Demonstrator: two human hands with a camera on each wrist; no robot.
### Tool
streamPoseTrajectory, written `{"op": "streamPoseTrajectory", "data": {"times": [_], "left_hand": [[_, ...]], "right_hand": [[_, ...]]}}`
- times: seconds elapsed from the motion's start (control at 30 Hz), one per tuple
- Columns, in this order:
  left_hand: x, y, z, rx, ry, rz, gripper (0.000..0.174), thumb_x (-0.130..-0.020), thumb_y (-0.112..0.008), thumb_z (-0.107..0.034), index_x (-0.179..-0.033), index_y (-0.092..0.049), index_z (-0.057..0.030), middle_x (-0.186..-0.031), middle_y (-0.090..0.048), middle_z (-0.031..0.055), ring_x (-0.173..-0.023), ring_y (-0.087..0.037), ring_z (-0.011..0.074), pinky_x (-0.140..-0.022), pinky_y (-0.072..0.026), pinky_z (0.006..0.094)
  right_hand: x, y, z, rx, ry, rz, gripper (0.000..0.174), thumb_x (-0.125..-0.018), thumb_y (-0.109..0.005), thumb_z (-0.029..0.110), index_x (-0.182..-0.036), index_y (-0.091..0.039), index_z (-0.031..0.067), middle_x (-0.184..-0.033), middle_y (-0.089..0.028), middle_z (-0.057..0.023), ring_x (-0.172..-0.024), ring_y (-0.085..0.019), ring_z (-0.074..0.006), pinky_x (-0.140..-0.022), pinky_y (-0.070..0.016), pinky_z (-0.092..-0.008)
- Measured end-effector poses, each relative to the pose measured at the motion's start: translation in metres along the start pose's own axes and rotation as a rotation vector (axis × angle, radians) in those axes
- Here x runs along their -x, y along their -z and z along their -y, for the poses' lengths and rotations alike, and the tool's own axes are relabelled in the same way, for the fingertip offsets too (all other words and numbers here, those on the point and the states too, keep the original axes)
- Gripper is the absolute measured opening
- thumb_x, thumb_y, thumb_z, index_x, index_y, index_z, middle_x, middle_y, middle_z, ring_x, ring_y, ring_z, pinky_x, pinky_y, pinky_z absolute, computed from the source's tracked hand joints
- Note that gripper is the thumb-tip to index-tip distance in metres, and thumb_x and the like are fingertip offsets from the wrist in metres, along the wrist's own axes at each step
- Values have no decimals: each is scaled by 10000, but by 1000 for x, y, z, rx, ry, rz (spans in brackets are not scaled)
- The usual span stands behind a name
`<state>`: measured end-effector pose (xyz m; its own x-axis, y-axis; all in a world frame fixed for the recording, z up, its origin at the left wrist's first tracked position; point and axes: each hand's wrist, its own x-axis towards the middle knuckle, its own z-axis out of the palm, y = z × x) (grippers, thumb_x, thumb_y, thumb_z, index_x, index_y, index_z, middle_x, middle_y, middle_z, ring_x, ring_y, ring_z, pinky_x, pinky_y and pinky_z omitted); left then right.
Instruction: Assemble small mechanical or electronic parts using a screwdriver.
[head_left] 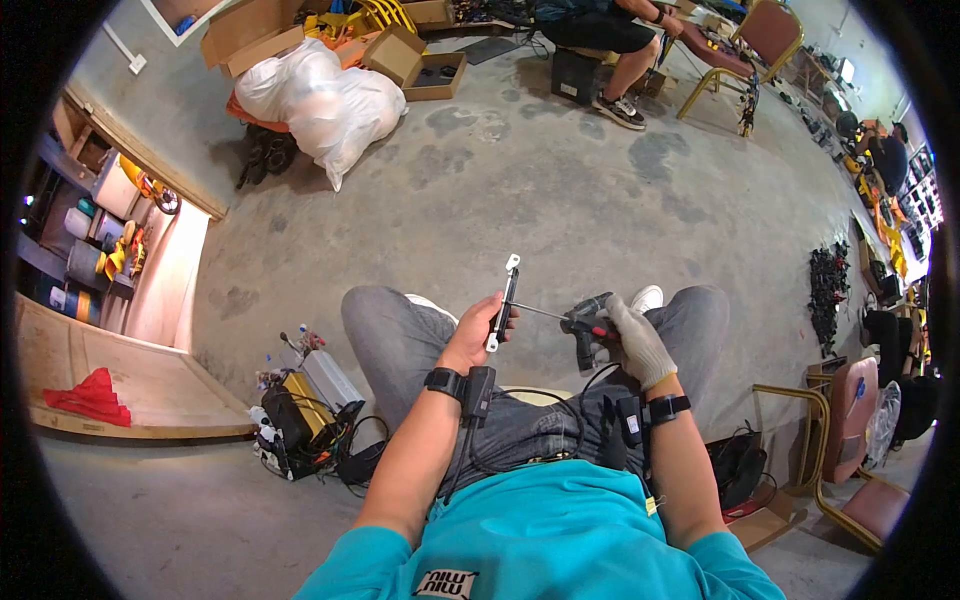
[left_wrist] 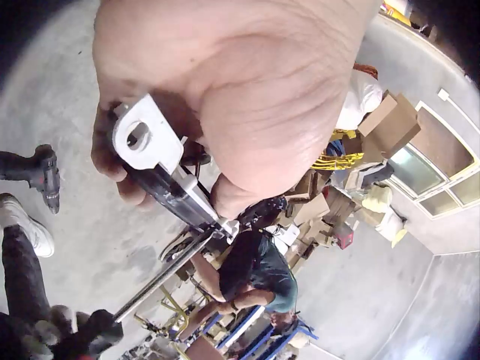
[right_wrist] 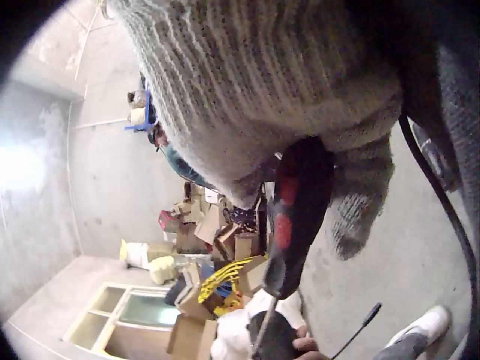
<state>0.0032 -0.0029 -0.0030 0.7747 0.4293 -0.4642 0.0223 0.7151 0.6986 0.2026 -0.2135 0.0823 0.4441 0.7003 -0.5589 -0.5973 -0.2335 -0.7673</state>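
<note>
My bare left hand (head_left: 474, 334) grips a slim black bar-shaped part (left_wrist: 169, 193) with white end tabs, each tab with a hole. In the head view the part (head_left: 503, 308) stands nearly lengthwise, one white tab beyond the fingers and one near the palm. My right hand (head_left: 642, 346), in a knitted work glove, holds a screwdriver (right_wrist: 300, 217) by its black and red handle. The screwdriver's metal shaft (left_wrist: 161, 279) points across to the part, its tip right at the part's side by the left thumb. The right wrist view hides most of the gloved fingers.
A black cordless drill (left_wrist: 46, 178) lies on the concrete floor between my legs. To my left are a bundle of devices and cables (head_left: 310, 410) and a wooden frame (head_left: 130, 400) with a red cloth. Ahead lie white bags (head_left: 320, 105) and boxes; a seated person (head_left: 610, 40) is beyond.
</note>
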Motion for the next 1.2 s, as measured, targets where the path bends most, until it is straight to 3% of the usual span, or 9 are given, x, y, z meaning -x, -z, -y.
{"op": "streamPoseTrajectory", "data": {"times": [0.13,0.3,0.43,0.5,0.63,0.7,0.8,1.0,1.2], "left_hand": [[2,-1,-1,72,-16,-19,292,-1048,-535,-361,-1040,-612,-79,-911,-687,71,-730,-628,148,-594,-535,294],[2,-3,-1,15,-24,-2,298,-1046,-536,-371,-1036,-613,-83,-911,-689,69,-740,-630,147,-602,-533,291],[3,-4,-1,-10,-25,6,309,-1046,-533,-385,-1038,-614,-86,-910,-690,67,-750,-631,145,-609,-531,290],[4,-4,-3,5,-23,-2,303,-1046,-533,-379,-1041,-610,-86,-912,-688,68,-749,-630,145,-608,-531,291],[2,-2,-1,50,-20,-12,282,-1047,-537,-361,-1046,-601,-86,-915,-686,69,-747,-625,146,-607,-531,293],[4,-6,-3,39,-14,-13,277,-1047,-539,-357,-1043,-600,-86,-909,-687,70,-746,-623,147,-607,-531,293],[5,-8,-2,21,-12,-11,274,-1047,-539,-353,-1039,-599,-86,-903,-688,70,-744,-622,148,-607,-531,293],[3,-4,-2,34,-14,-2,281,-1044,-544,-359,-1042,-601,-84,-915,-685,70,-741,-622,146,-606,-528,290],[4,-6,-2,8,-20,4,278,-1038,-555,-359,-1044,-605,-86,-921,-686,66,-746,-629,145,-599,-523,289]], "right_hand": [[-8,4,-7,12,-10,-24,429,-1036,-503,412,-1110,-606,2,-928,-634,-106,-565,-544,-162,-507,-491,-280],[0,2,0,-357,175,53,359,-1044,-516,332,-1079,-621,-10,-1048,-681,-155,-892,-719,-265,-743,-602,-317],[7,-3,5,-178,159,34,389,-1040,-537,361,-1079,-618,-17,-1043,-682,-155,-842,-713,-251,-721,-593,-305],[-1,6,0,44,-59,93,364,-1032,-547,343,-1072,-622,-10,-1033,-678,-140,-836,-703,-231,-712,-583,-291],[-5,10,-3,13,-76,126,308,-1015,-554,292,-1047,-622,-6,-1016,-671,-130,-845,-692,-209,-693,-568,-272],[-3,4,2,-94,105,9,249,-994,-556,238,-1018,-619,-2,-996,-666,-120,-870,-689,-199,-677,-563,-270],[0,6,6,-198,99,42,217,-985,-554,208,-1007,-616,2,-987,-666,-123,-879,-692,-210,-681,-564,-291],[-1,2,-1,130,-18,61,421,-1031,-529,430,-1018,-624,20,-914,-642,-74,-705,-645,-177,-542,-526,-327],[-1,1,0,-307,67,-119,421,-999,-604,442,-1087,-616,30,-987,-653,-89,-765,-679,-183,-580,-591,-299]]}}
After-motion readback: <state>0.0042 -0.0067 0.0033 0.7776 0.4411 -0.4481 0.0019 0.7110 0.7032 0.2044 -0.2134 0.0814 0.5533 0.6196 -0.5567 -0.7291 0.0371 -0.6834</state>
